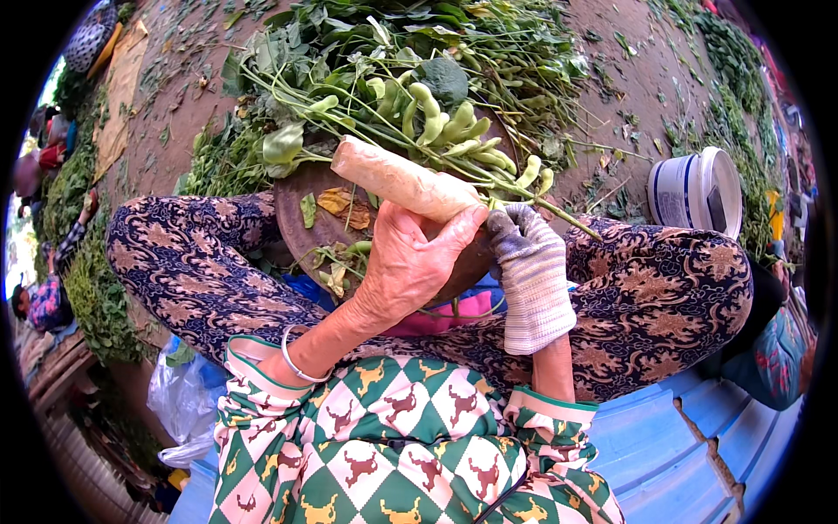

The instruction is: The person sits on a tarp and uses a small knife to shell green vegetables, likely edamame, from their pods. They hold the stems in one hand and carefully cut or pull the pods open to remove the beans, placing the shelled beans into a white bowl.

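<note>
Above the lap, a pale stick (400, 181) slanting up-left is clamped in the left hand (410, 262), while bean stalks (454, 131) are pinched by the gloved right hand (528, 262) just beside it.

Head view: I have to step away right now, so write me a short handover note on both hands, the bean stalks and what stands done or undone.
Left hand: bare, closed around a pale wooden handle that points up and to the left; what is on its far end is hidden.
Right hand: in a knit work glove, gripping a leafy stalk of green bean pods at its stem end.
Both meet over a round wooden block held between the knees.
More leafy stalks lie heaped on the ground ahead; a white tub lies to the right.
Done: cannot tell; no pile of loose pods shows.
Left: the pods on the held stalk are still attached.
</note>
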Demonstrator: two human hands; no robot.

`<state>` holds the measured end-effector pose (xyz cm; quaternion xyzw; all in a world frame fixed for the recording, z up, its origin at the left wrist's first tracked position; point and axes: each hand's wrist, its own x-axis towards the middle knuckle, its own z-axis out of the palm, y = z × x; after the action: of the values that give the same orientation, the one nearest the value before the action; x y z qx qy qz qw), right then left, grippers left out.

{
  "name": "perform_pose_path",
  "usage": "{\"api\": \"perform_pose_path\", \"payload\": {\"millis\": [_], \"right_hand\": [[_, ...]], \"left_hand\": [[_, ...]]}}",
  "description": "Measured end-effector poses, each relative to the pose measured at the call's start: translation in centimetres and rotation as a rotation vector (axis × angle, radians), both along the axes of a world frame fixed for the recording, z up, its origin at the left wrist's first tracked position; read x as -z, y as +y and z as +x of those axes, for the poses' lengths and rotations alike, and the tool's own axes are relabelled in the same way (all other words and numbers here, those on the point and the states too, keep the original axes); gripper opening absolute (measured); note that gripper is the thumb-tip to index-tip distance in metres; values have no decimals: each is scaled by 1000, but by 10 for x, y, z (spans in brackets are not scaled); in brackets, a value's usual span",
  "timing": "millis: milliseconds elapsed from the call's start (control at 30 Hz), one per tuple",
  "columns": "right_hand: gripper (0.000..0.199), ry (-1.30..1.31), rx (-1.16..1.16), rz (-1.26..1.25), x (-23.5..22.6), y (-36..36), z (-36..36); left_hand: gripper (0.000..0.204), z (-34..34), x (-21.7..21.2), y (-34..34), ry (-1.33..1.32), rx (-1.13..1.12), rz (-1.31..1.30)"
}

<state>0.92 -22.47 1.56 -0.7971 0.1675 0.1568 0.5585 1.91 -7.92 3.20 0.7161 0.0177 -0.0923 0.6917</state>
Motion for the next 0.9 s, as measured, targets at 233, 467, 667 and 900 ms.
{"api": "perform_pose_path", "payload": {"millis": [233, 467, 667, 900], "right_hand": [[16, 179, 37, 335, -18, -12, 2], [15, 62, -268, -148, -10, -14, 9], [15, 89, -283, -69, 2, -17, 8], [27, 185, -65, 173, 2, -10, 8]], "left_hand": [[11, 0, 1, 3, 73, -42, -94], [13, -8, 4, -1, 159, 12, -165], [7, -29, -7, 26, 176, 98, -143], [15, -60, 7, 29, -456, 408, 133]]}}
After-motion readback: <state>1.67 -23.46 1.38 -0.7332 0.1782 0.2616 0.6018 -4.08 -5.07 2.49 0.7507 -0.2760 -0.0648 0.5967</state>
